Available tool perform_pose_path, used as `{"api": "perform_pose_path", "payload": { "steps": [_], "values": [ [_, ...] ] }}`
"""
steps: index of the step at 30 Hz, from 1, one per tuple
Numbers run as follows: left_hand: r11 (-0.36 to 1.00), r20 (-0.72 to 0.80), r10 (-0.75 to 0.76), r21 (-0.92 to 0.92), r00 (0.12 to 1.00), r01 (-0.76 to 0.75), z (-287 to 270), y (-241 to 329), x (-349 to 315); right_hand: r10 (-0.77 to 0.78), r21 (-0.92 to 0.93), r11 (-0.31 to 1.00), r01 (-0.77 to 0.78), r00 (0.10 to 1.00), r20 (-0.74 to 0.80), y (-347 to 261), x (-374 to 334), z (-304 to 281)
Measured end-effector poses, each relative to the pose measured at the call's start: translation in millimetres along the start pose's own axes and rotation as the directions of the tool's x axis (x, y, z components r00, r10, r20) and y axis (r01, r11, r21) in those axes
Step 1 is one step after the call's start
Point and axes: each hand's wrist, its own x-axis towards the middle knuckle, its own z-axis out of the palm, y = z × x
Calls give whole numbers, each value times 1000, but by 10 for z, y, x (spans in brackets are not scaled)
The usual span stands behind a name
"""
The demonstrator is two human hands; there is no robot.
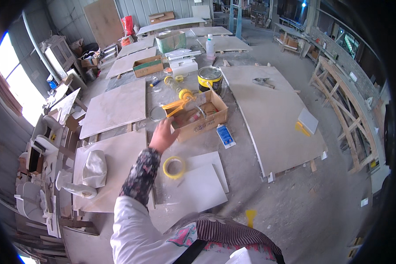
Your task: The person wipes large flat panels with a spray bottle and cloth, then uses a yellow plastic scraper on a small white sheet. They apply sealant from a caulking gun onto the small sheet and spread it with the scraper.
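My left hand (164,135) reaches to the left corner of an open cardboard box (202,128). Its fingers point forward and thumb and fingers look apart, beside the box rim and just below the handle of a yellow caulking gun (180,100). The gun lies across the box's far left side. Inside the box are small items, only partly visible. A blue-and-white tube (225,135) lies right of the box, and a black-and-yellow paint can (210,80) stands behind it. Nearer to me lies a roll of yellow tape (174,167) beside white panels (202,187). My right hand is not in view.
A large pale slab (268,119) lies to the right, carrying a white square piece (308,121). Slabs (114,105) lie on the left, one under a white bag (94,169). Farther back are another cardboard box (148,66) and a bottle (210,47). A wooden frame (347,114) stands far right.
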Motion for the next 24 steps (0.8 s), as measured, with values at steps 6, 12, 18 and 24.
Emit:
{"api": "perform_pose_path", "payload": {
  "steps": [6, 12, 18, 24],
  "values": [
    [903, 106, -270, 372, 957, 214, 604, -355, 913, 72, -83, 991, -109, 929, -362, 239, 135, -465],
    [870, 100, -316, 427, 944, 246, 926, -544, 1195, 184, -51, 959, -278, 751, -634, 697, 91, -779],
    [937, 116, -201, 313, 973, 156, 1029, -846, 1304, 281, 26, 919, -392, 608, -743, 1191, 22, -814],
    [845, -309, -528, -279, 791, 456, 614, -1311, 1532, 264, 7, 926, -378, 632, -728, 1190, -134, -701]
  ]
}}
